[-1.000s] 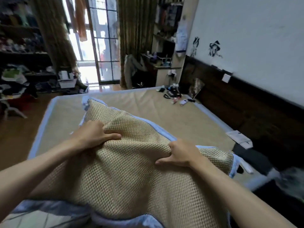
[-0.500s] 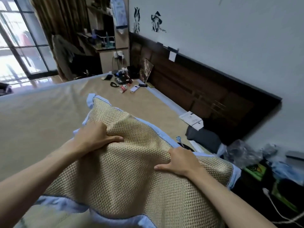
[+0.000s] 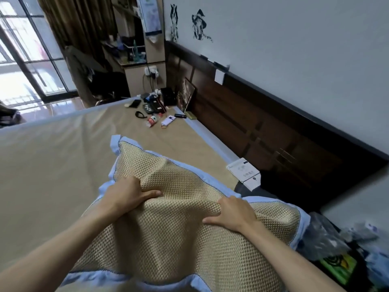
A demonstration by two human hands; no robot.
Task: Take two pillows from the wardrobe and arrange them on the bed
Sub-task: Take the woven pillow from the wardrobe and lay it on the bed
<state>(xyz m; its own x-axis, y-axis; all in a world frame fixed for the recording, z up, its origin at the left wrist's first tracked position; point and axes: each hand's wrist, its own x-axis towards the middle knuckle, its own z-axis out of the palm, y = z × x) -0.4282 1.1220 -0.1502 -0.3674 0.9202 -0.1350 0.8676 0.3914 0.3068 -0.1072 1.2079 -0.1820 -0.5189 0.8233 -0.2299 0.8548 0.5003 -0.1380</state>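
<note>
A tan woven pillow (image 3: 168,234) with a light blue border fills the lower middle of the head view, held over the bed (image 3: 46,165), which has a tan mat on it. My left hand (image 3: 128,194) grips a bunch of the pillow's fabric near its left side. My right hand (image 3: 231,213) grips the fabric near the right side, close to the headboard end. A second pillow is not in view, and neither is the wardrobe.
The dark wooden headboard (image 3: 263,127) runs along the right. A white box (image 3: 243,172) lies by it. Small items (image 3: 155,114) (phone, power bank, cables) are scattered at the bed's far corner. A cluttered bedside area (image 3: 336,260) sits lower right; glass doors far left.
The view has swung right toward the headboard. The pillow has travelled with my hands toward the headboard side of the bed. Both grips are unchanged.
</note>
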